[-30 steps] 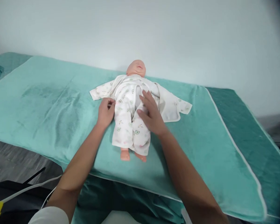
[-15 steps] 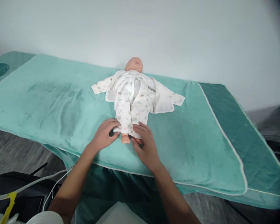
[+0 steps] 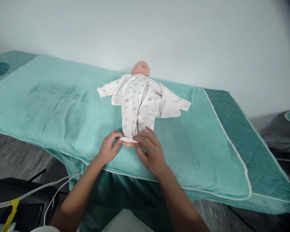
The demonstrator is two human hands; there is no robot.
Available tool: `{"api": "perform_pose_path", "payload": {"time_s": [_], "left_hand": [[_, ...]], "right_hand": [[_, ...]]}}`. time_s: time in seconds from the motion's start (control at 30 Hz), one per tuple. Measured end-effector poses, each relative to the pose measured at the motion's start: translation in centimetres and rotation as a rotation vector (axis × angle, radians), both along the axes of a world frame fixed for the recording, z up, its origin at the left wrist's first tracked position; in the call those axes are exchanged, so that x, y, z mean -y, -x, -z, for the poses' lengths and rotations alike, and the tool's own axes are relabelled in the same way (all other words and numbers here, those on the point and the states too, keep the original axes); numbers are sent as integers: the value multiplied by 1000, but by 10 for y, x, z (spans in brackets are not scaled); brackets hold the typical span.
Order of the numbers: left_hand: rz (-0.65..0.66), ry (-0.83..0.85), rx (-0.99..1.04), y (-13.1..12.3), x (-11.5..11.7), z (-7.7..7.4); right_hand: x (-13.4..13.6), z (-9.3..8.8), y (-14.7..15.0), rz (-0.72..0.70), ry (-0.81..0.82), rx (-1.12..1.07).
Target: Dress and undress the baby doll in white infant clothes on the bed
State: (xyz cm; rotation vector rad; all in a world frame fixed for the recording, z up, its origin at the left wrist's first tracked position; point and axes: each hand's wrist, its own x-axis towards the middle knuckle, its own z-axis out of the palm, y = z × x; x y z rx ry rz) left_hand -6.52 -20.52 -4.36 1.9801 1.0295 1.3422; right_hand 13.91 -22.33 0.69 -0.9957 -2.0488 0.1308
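A baby doll [image 3: 140, 68] lies on its back on the green bed cover, head toward the wall and feet toward me. It wears white printed trousers [image 3: 130, 106], and a white printed top [image 3: 168, 104] is spread open beneath it with both sleeves out. My left hand [image 3: 108, 146] pinches the outer side of the cuff on the trouser leg at left. My right hand [image 3: 151, 149] pinches the other side of that same cuff, which is drawn out flat between them. The doll's toes [image 3: 129, 144] show just below the hem; its other foot is hidden behind my right hand.
The green velvet cover [image 3: 200, 151] with white piping spreads over the bed, against a pale wall [image 3: 145, 29]. At lower left are a black case [image 3: 26, 199], a pale cable [image 3: 42, 186] and a yellow tie [image 3: 11, 214].
Both hands have closed on the left trouser leg's cuff. It is pulled toward me and stretched sideways, covering more of the foot. The trouser legs look straighter.
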Motion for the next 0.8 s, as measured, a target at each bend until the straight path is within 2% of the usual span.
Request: {"api": "perform_pose_path", "payload": {"time_s": [0.1, 0.23, 0.33, 0.43, 0.57, 0.67, 0.8], "left_hand": [[-49, 24, 50, 3, 12, 7], [-88, 13, -32, 9, 24, 11], [-73, -38, -129, 11, 28, 7], [-77, -45, -125, 8, 28, -3], [-104, -125, -133, -13, 24, -24], [-85, -208, -320, -36, 19, -37], [-82, -168, -645, -60, 15, -44]], "right_hand": [[8, -4, 5, -47, -31, 57], [20, 10, 7, 41, 11, 61], [30, 20, -5, 13, 36, 6], [35, 29, -26, 71, 47, -98], [26, 47, -49, 353, 144, -118], [15, 57, -51, 421, 224, -4], [4, 55, -46, 404, 234, 44]]}}
